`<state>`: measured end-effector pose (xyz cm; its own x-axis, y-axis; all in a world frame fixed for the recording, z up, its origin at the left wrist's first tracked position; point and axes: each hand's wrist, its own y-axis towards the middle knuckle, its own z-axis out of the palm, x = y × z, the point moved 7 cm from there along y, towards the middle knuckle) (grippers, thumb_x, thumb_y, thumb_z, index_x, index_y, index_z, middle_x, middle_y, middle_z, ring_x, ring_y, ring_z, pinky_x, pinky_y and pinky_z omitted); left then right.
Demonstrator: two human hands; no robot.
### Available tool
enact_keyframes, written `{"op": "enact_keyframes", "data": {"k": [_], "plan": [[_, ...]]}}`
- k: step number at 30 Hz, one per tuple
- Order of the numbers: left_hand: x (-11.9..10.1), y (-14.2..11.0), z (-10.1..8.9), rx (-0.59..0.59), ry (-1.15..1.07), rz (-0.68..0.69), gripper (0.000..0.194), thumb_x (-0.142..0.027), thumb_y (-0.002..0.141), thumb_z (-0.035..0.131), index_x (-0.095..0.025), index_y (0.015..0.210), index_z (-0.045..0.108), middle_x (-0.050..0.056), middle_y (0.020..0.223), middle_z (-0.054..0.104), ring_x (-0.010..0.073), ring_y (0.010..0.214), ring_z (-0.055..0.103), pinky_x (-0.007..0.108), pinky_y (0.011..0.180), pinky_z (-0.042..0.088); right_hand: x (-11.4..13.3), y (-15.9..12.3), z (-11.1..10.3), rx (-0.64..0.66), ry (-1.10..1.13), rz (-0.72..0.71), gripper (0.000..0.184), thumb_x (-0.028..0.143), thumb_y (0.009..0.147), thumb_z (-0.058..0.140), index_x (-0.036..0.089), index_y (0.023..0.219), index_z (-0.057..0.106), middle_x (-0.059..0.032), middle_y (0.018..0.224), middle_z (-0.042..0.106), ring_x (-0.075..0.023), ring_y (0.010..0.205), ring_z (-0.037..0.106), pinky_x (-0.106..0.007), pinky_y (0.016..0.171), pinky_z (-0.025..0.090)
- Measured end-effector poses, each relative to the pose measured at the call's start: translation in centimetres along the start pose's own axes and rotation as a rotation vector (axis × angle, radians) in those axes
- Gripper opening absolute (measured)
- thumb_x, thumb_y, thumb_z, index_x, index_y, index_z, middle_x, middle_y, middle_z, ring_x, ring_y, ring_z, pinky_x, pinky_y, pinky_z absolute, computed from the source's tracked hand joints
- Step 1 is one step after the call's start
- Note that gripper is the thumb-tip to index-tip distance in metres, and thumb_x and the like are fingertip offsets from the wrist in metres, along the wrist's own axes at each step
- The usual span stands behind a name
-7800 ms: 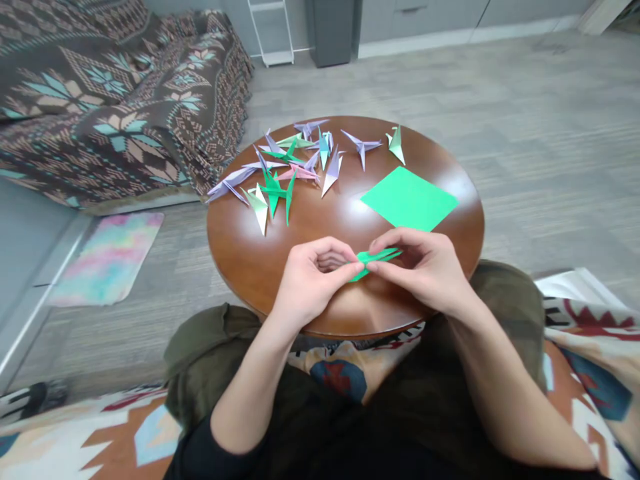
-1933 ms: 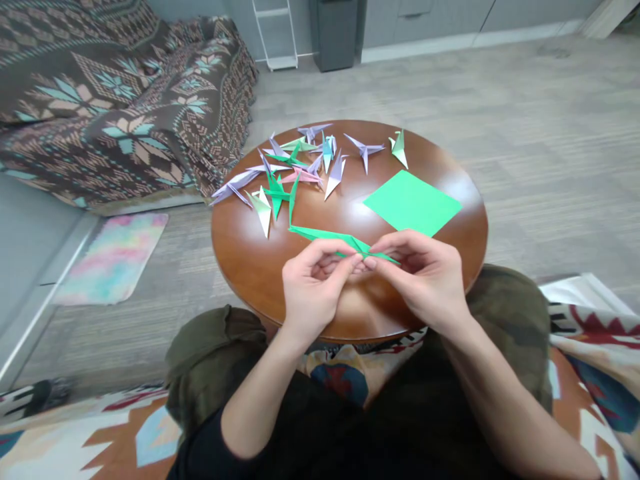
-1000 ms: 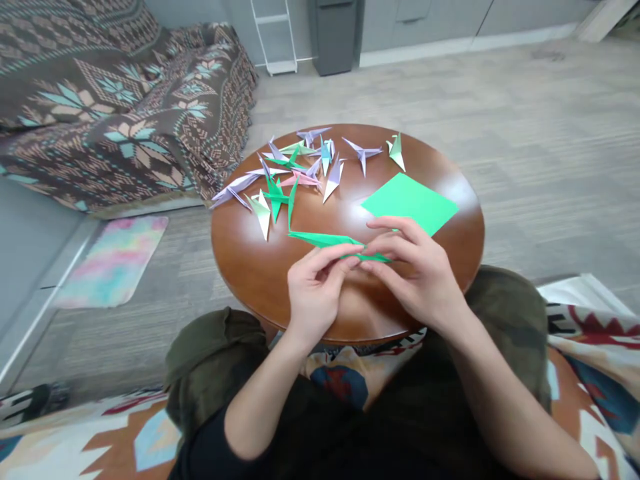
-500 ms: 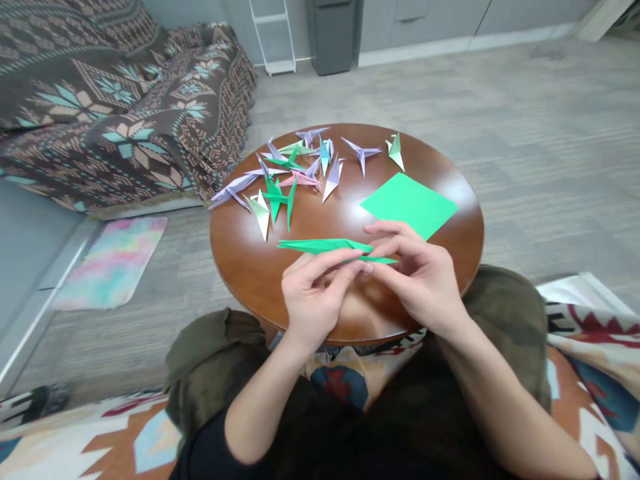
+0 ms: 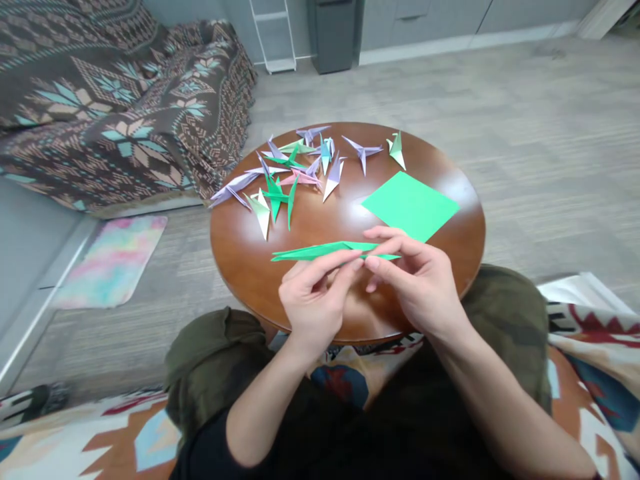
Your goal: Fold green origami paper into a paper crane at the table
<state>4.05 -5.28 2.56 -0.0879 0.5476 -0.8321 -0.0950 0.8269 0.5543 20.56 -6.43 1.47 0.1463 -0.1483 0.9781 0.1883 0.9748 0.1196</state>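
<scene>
While the slim, creased green paper (image 5: 310, 252) spans the near side of the glossy worktop (image 5: 245, 267), your left hand (image 5: 315, 297) pinches its middle and your right hand (image 5: 420, 280) grips nearer its right tip, wrists angled inward. Just beyond lies a flat green sheet (image 5: 410, 203); multicoloured paper birds (image 5: 301, 178) crowd the far left.

Cranes (image 5: 303, 178) crowd the table's (image 5: 240, 247) far left; a bare stretch runs between them and the sheet (image 5: 407, 203).
A hand could pass there or along the left front. The folded paper (image 5: 320, 251) bars the way just ahead of the left hand (image 5: 315, 287); the sheet lies flat just beyond the right hand (image 5: 417, 273), two more cranes (image 5: 397, 150) behind it.
</scene>
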Motion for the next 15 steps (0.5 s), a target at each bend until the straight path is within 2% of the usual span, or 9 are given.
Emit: {"op": "enact_keyframes", "data": {"k": [7, 11, 15], "plan": [[0.3, 0.5, 0.5, 0.015, -0.134, -0.134, 0.017, -0.012, 0.081, 0.088, -0.026, 0.092, 0.087, 0.001, 0.09, 0.086, 0.0166, 0.081, 0.082, 0.025, 0.077, 0.068, 0.2, 0.0, 0.0, 0.003, 0.0, -0.006, 0.031, 0.045, 0.078, 0.093, 0.02, 0.074, 0.076, -0.0122, 0.122, 0.071, -0.0248, 0.098, 0.072, -0.027, 0.049, 0.065], [0.8, 0.8, 0.6, 0.007, -0.229, -0.217, 0.017, -0.01, 0.079, 0.088, -0.024, 0.088, 0.087, 0.0, 0.086, 0.085, 0.0157, 0.076, 0.082, 0.024, 0.076, 0.068, 0.1, 0.0, 0.0, -0.018, 0.061, 0.008, 0.025, 0.04, 0.076, 0.095, 0.02, 0.075, 0.079, -0.011, 0.117, 0.07, -0.0214, 0.091, 0.071, -0.025, 0.047, 0.064], [1.4, 0.8, 0.6, -0.005, -0.247, -0.271, 0.012, -0.014, 0.079, 0.09, -0.023, 0.086, 0.087, 0.0, 0.084, 0.085, 0.0156, 0.07, 0.081, 0.025, 0.073, 0.069, 0.1, 0.1, -0.2, -0.019, 0.041, 0.005, 0.019, 0.039, 0.08, 0.092, 0.022, 0.078, 0.083, -0.0107, 0.116, 0.071, -0.0218, 0.091, 0.071, -0.025, 0.048, 0.064]]}}
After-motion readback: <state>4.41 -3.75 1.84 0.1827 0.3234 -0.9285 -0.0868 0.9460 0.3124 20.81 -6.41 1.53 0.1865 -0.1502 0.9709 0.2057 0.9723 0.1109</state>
